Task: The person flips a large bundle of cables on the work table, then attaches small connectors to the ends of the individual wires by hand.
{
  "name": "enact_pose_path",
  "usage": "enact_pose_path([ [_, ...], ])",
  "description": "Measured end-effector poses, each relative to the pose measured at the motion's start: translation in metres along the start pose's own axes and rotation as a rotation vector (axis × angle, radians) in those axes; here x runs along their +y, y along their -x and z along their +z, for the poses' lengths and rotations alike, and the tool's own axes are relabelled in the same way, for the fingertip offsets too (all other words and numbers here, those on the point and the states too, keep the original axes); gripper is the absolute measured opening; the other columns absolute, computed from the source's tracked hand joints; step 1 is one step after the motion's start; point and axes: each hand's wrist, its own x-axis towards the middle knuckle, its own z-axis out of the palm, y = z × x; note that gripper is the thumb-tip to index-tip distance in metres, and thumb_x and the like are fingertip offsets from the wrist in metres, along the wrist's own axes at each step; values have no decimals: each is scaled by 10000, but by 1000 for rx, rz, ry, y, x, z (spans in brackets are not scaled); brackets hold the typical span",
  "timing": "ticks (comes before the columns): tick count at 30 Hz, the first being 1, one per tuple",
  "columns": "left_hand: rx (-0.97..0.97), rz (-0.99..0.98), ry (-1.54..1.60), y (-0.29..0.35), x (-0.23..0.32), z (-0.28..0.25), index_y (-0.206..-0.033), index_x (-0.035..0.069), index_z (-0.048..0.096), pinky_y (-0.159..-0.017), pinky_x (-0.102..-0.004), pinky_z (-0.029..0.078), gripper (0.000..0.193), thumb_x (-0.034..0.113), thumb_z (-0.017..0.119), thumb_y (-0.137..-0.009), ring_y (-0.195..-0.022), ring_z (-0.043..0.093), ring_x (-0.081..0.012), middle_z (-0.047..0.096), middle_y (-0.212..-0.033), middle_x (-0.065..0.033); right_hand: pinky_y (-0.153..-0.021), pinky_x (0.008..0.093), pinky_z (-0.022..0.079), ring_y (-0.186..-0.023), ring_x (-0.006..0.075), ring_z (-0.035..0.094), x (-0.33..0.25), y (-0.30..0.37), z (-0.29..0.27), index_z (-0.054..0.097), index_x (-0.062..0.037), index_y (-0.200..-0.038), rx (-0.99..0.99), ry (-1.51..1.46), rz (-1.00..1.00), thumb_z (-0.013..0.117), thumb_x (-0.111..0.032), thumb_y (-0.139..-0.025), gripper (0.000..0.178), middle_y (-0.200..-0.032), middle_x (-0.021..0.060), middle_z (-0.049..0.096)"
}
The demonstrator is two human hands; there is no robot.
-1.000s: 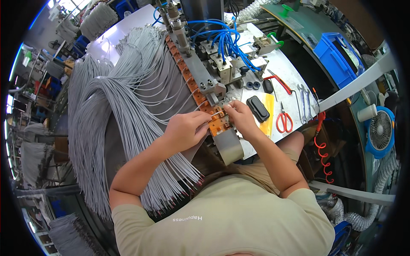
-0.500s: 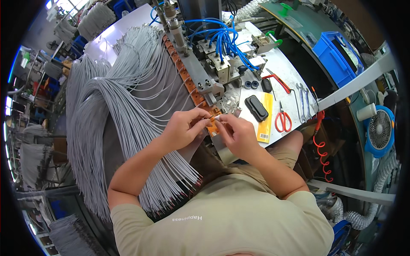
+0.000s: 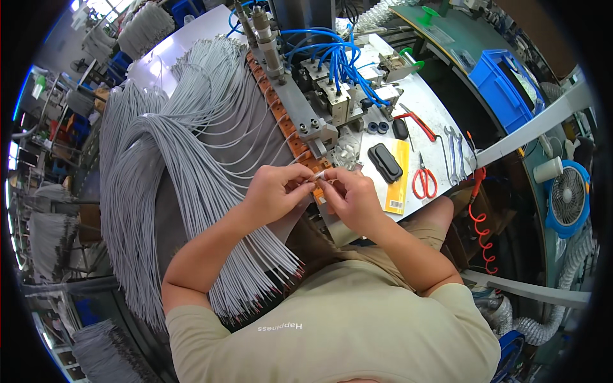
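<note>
Close together at the near end of an orange fixture rail [image 3: 276, 110], both hands work with their fingertips. My right hand [image 3: 352, 196] pinches a small white piece [image 3: 320, 174], whose kind is too small to make out. My left hand [image 3: 271, 193] is closed in a pinch right beside it; what its fingertips hold is hidden. Grey cables [image 3: 174, 143] lie in a thick bundle left of the rail, and single cables run from the bundle to it. Under the left forearm, the near cable ends show reddish tips.
A machine with blue air tubes [image 3: 335, 67] stands behind the rail. On the white table to the right lie a black case [image 3: 385, 163], a yellow packet [image 3: 397, 177], red-handled scissors [image 3: 424, 182] and wrenches [image 3: 454, 152]. A blue fan [image 3: 568, 199] is at far right.
My hands have drawn slightly closer together, their fingertips now meeting around the small white piece. My right hand's fingers have curled in a little. The cables and tools have not moved.
</note>
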Motion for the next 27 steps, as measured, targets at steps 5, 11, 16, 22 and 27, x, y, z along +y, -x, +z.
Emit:
enact_pose_path([
  [5, -65, 16, 14, 0, 1, -2, -981, -25, 680, -668, -244, 529, 113, 51, 659, -901, -713, 672, -91, 695, -767, -53, -673, 363, 433, -580, 257, 593, 2, -6, -5, 619, -33, -972, -96, -75, 39, 689, -81, -872, 131, -698, 89, 643],
  [11, -149, -52, 114, -3, 4, -5, -1006, -25, 686, -700, -256, 534, 132, 48, 618, -921, -728, 677, -103, 706, -793, -63, -568, 278, 441, -599, 158, 568, 18, -10, -11, 614, -17, -949, -14, 150, -371, 673, -65, -913, 84, -734, 76, 600],
  [16, -93, 1, 112, 0, -2, 0, -1024, -16, 693, -685, -263, 529, 143, 34, 640, -901, -700, 672, -121, 703, -782, -72, -571, 264, 403, -590, 140, 510, 13, -15, -9, 603, -29, -914, 122, 306, -427, 681, -84, -911, 95, -720, 47, 579],
  [22, 57, 210, -54, 0, -1, 2, -1043, 4, 700, -644, -274, 513, 198, 10, 685, -846, -699, 662, -154, 709, -841, -112, -553, 243, 368, -607, 63, 466, 59, -28, -12, 579, -44, -873, 126, -267, 226, 667, -126, -934, 135, -712, -24, 549],
  [27, -17, 132, -175, -1, 0, 2, -1038, 19, 700, -648, -287, 532, 218, 12, 697, -820, -748, 681, -199, 713, -991, -130, -532, 237, 347, -613, 33, 446, 53, -30, -14, 555, -38, -879, 46, -398, 269, 656, -157, -944, 169, -678, -31, 521],
])
